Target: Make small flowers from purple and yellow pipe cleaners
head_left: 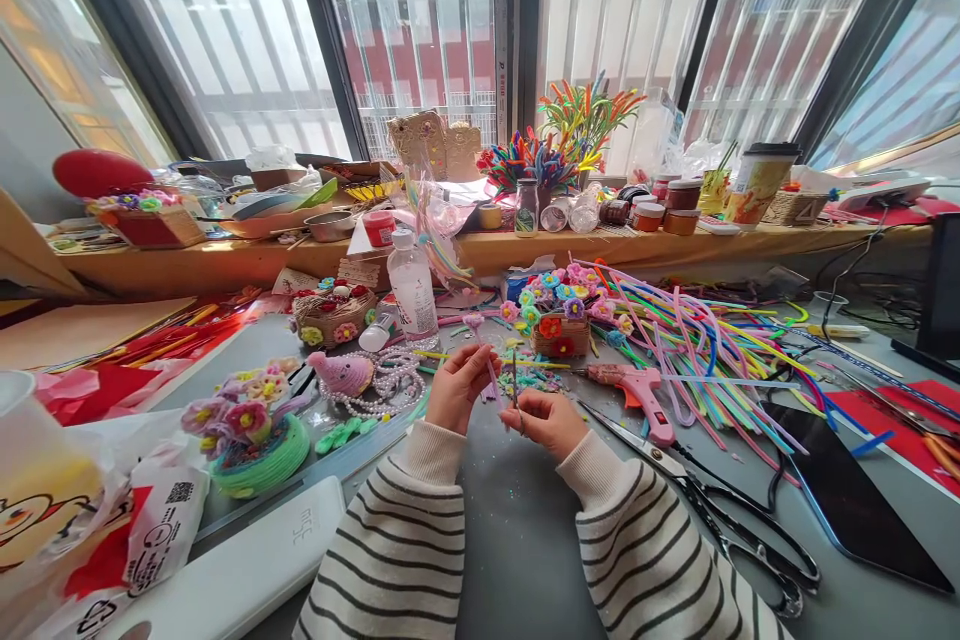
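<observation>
My left hand (463,386) is closed, pinching a pink pipe-cleaner flower (473,320) by its lilac stem. The bloom stands above the fingertips and the stem runs down toward my other hand. My right hand (551,422) is closed around a pair of small scissors (514,375), with the slim metal blades pointing up beside the stem. My fingers hide most of its handles. Just beyond the hands lies a scatter of small colourful clippings (536,378). A basket of pipe-cleaner flowers (561,335) stands behind them.
A pink glue gun (637,395), large black-handled scissors (720,510) and a phone (862,495) lie right. Behind them spreads a pile of pipe cleaners (705,340). Left are a water bottle (412,290), bead strings (394,385), a green flower pot (259,460) and a white device (247,560).
</observation>
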`<control>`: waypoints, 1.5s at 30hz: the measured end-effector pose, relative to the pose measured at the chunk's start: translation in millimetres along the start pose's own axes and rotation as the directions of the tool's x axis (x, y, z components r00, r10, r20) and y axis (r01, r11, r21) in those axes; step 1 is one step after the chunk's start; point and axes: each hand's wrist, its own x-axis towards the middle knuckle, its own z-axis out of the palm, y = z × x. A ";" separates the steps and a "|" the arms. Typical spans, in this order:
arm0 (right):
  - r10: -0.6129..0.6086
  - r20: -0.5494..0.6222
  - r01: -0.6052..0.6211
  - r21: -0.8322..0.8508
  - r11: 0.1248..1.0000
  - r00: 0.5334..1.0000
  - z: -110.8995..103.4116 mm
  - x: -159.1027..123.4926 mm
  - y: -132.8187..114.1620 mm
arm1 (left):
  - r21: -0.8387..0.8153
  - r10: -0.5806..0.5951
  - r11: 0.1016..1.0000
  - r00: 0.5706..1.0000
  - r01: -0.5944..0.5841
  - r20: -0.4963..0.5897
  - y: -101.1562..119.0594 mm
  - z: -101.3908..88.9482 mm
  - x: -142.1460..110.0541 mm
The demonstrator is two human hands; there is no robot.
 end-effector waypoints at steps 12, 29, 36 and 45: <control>-0.037 -0.022 0.038 0.014 0.999 0.999 0.7 -2.0 -5.2 | -0.040 -0.035 0.999 0.999 0.036 0.024 -0.7 1.4 -1.3; -0.008 -0.188 -0.001 -0.046 0.999 0.982 -5.8 0.5 -1.1 | 0.254 -0.107 0.962 0.994 0.101 0.010 -6.8 6.3 -7.1; 0.160 -0.098 -0.152 0.085 0.985 0.982 -5.4 2.0 0.4 | 0.323 -0.047 0.945 0.998 0.055 -0.032 -7.0 5.3 -5.8; 0.144 -0.088 -0.128 0.170 0.977 0.986 -3.3 1.7 -0.7 | 0.232 -0.025 0.972 0.999 0.031 -0.027 -4.8 2.4 -2.9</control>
